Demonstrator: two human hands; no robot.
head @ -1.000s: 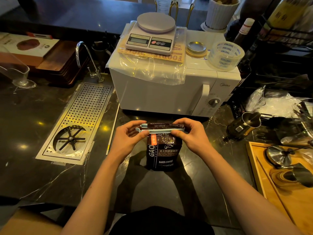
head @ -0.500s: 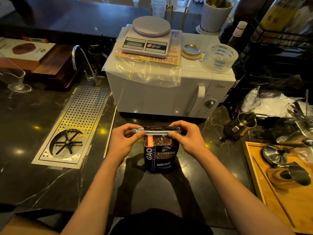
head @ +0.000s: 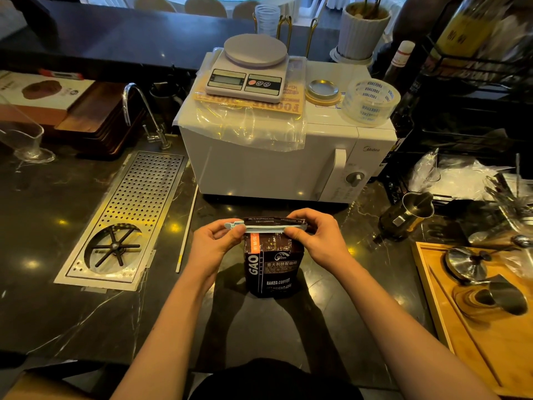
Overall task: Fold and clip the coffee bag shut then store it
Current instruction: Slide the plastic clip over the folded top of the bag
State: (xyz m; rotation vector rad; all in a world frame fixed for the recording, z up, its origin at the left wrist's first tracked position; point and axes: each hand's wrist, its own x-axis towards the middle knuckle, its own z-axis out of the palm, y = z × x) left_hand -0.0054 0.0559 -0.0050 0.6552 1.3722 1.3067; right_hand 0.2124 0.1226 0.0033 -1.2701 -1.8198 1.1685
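Observation:
A dark brown coffee bag (head: 272,267) stands upright on the black marble counter in front of the microwave. Its top is folded over, and a long pale blue-grey clip (head: 266,227) lies across the fold. My left hand (head: 215,241) pinches the clip's left end, where the hinge tab sticks out. My right hand (head: 317,235) grips the clip's right end and the bag's top corner. The clip's right tip is hidden under my fingers.
A white microwave (head: 277,166) with a scale (head: 248,73) and tape roll (head: 372,101) on top stands right behind the bag. A steel drip tray (head: 127,220) lies left. A metal pitcher (head: 406,217) and a wooden tray (head: 473,321) with steel tools sit right.
Both hands have stayed on the ends of the clip at the bag's top. The bag has not moved on the counter; only the view has shifted slightly.

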